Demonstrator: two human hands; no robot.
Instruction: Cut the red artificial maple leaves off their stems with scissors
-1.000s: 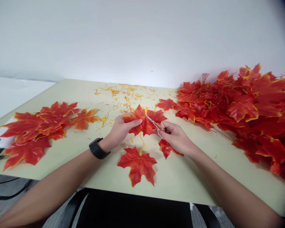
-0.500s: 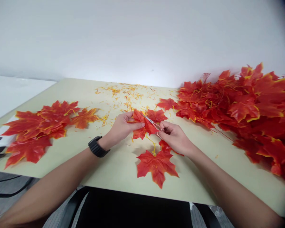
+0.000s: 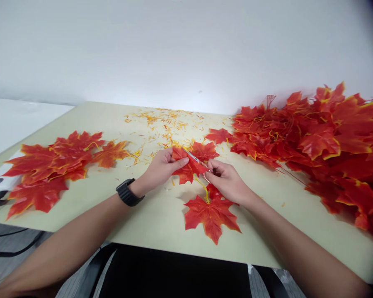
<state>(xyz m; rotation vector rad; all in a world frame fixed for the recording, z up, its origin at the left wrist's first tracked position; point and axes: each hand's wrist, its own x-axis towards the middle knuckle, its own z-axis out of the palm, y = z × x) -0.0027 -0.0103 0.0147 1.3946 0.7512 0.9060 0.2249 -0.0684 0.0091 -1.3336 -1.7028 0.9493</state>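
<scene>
Between thumb and fingers, my left hand [image 3: 164,165] pinches a red artificial maple leaf [image 3: 188,171]. A pair of scissors [image 3: 196,158] is in my right hand [image 3: 225,178], the fingers closed round its handles and the blades lying across the held leaf. Whether the blades are parted I cannot tell. Behind the scissors shows another red leaf [image 3: 205,151]. A yellow stem [image 3: 207,193] runs down from near the held leaf to a red leaf [image 3: 211,217] on the table; one more leaf is partly hidden under my right hand.
Yellow and orange clippings [image 3: 164,124] lie scattered over the back middle of the table [image 3: 149,231]. A large heap of red leaves [image 3: 317,140] fills the right side. Several leaves [image 3: 52,165] are piled at the left, beside a white box [image 3: 1,180] with a black cable.
The held leaf and the scissors have shifted slightly left. The leaf hanging on the yellow stem has slid a little to the right. Both hands keep their grip.
</scene>
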